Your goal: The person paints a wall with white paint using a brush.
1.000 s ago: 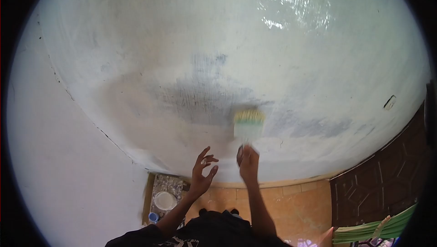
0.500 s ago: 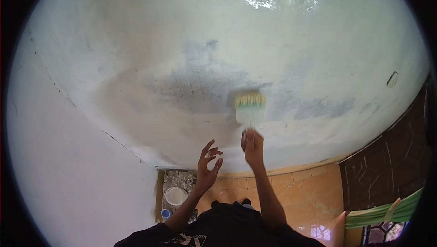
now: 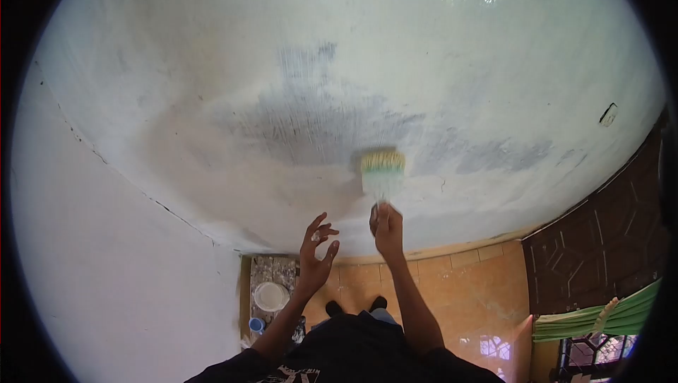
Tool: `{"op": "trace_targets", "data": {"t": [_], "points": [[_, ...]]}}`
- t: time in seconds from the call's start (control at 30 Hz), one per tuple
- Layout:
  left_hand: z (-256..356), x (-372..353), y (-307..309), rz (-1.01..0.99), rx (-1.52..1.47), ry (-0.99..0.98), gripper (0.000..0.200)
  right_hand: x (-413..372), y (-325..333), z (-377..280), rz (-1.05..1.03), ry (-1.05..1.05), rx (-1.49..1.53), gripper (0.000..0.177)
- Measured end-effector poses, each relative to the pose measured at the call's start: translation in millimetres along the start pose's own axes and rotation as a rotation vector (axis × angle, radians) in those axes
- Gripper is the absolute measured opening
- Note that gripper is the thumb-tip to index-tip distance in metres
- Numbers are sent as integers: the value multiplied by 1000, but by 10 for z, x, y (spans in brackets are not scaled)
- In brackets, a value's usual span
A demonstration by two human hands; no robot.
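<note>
My right hand is wrapped round the handle of a wide paintbrush with pale yellow bristles and a green band. The bristles point up and lie against or very close to the wall, whose whitish surface carries grey, streaky patches. To the left, my left hand hangs in the air with its fingers apart. A whitish smear or ring-like spot shows on one of its fingers. It holds nothing.
At lower left, a paint-spattered low surface bears a white tub and a blue container. A dark panelled door and a green curtain stand at right. A small wall fitting sits nearby. Orange tiles cover the floor.
The brush and my right hand have moved slightly down and left along the wall. Pale vertical streaks show more over the grey patch. My left hand stays apart, its fingers spread.
</note>
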State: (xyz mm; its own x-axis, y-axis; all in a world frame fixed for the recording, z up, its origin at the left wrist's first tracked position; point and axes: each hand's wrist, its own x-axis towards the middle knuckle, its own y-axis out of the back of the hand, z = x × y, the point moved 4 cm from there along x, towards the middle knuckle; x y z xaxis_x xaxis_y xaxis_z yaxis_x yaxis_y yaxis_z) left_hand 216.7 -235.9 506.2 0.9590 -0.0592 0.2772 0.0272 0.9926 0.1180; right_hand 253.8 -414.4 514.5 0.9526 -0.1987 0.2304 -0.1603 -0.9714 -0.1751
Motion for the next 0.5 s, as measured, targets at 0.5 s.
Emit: {"op": "trace_targets", "data": {"t": [0.5], "points": [[-490, -980, 261, 123, 173, 200, 19, -603, 89, 409, -102, -263, 49, 44]]}}
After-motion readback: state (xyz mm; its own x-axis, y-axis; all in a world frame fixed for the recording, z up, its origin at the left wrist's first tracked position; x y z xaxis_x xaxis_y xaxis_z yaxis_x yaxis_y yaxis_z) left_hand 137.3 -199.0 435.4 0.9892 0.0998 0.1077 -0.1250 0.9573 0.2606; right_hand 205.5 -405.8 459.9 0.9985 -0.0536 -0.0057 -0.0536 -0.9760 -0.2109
